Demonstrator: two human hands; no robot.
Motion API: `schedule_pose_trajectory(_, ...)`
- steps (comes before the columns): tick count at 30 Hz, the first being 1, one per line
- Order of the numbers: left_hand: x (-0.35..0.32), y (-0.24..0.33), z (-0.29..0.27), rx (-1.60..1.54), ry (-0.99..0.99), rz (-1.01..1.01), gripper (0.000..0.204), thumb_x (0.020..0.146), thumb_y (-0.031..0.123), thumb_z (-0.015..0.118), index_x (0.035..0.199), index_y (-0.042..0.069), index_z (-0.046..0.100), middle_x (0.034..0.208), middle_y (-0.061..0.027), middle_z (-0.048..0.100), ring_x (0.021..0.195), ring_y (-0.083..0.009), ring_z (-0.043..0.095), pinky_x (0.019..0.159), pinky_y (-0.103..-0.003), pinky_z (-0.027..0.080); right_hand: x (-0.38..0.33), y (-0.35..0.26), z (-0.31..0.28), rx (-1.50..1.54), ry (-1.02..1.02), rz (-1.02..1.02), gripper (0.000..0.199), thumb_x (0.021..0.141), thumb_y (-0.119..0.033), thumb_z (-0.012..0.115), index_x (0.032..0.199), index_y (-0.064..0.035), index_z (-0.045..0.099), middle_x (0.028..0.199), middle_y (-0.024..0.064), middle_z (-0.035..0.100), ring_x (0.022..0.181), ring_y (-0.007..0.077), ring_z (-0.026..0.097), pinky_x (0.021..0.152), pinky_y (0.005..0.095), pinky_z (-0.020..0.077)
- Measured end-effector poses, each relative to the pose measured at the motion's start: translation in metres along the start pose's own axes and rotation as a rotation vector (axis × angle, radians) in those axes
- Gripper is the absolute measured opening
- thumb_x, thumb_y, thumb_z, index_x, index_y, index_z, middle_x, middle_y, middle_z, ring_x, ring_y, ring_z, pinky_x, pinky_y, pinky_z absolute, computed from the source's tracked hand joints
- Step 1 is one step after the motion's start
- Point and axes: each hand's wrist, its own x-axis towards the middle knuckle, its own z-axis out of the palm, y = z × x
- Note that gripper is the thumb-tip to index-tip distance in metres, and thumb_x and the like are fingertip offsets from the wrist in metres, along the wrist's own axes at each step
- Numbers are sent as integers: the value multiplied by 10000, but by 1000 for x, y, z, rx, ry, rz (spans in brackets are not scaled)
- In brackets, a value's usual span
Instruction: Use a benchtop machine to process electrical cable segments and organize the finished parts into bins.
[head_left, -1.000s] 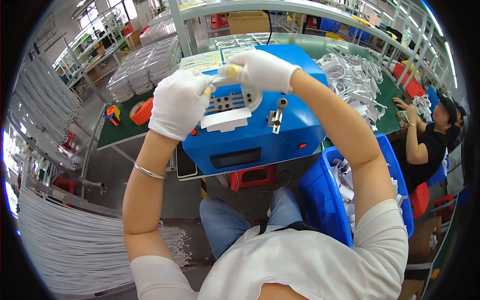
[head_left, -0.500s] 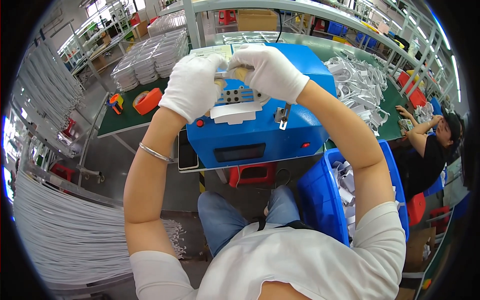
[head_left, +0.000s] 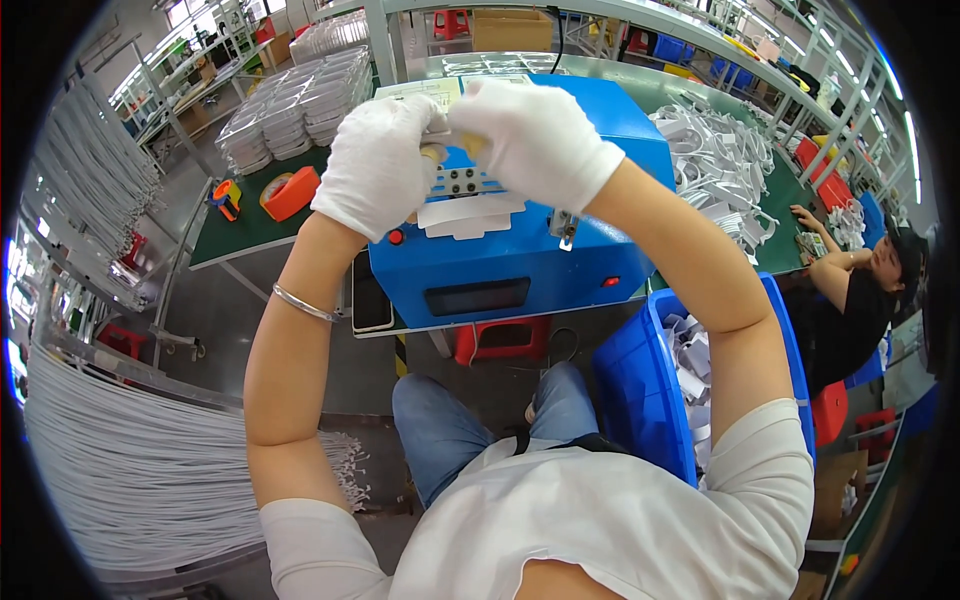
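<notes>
Both my hands wear white gloves with yellowish fingertips, above the top of a blue bench machine (head_left: 600, 250). My left hand (head_left: 378, 170) is closed at the left of a small metal fixture (head_left: 462, 180) with dark screws. Opposite it, my right hand (head_left: 545, 140) is also closed, its fingers bent down and slightly blurred. What they pinch is mostly hidden by the gloves; a little pale edge shows by the left fingertips. Below the fixture, a white flat piece (head_left: 470, 214) sticks out over the machine's front. A small metal bracket (head_left: 564, 228) sits beside my right wrist.
White plastic-like loops (head_left: 715, 180) lie heaped on the green table at right. A blue bin (head_left: 640, 385) of white pieces stands by my right arm. Tape rolls (head_left: 290, 193) and stacked clear trays (head_left: 290, 110) are at left. A co-worker (head_left: 850, 300) sits far right.
My right hand has shifted slightly, its fingers now bent lower and blurred. My left hand stays near the fixture. The whole view has moved a little.
</notes>
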Motion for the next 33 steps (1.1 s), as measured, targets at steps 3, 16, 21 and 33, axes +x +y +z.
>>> schedule_pose_trajectory(3, -1, -4, 2, -13, 66, 56, 243, 685, 56, 716, 893, 48, 591, 828, -155, 623, 835, -344, 597, 737, -419, 479, 19, 11, -4, 415, -383, 481, 116, 792, -80, 609, 899, -36, 597, 881, 80, 641, 796, 189, 634, 730, 321, 522)
schedule_pose_trajectory(16, -82, -21, 43, -635, 418, -468, 322, 981, 228, 463, 1215, 19, 537, 920, -63, 637, 797, -141, 595, 695, -249, 474, -17, 32, -1, 1055, -290, 622, 349, 917, -323, 515, 1152, -77, 592, 1079, 94, 638, 958, 172, 601, 844, 304, 494)
schedule_pose_trajectory(21, -74, 20, 28, -850, 405, -523, 333, 984, 186, 442, 1261, 13, 506, 868, 9, 580, 614, -20, 429, 521, -154, 355, -16, 32, 4, 921, -435, 569, 381, 904, -316, 582, 1191, -66, 575, 1024, 96, 633, 996, 174, 583, 873, 310, 498)
schedule_pose_trajectory(33, -107, 57, 87, -1853, 485, -857, 481, 932, 359, 527, 1264, 17, 459, 1054, -161, 621, 762, -165, 592, 592, -235, 474, 4, 10, -11, 248, -536, 320, 202, 787, -180, 561, 948, -104, 656, 889, 155, 659, 844, 330, 632, 753, 400, 498)
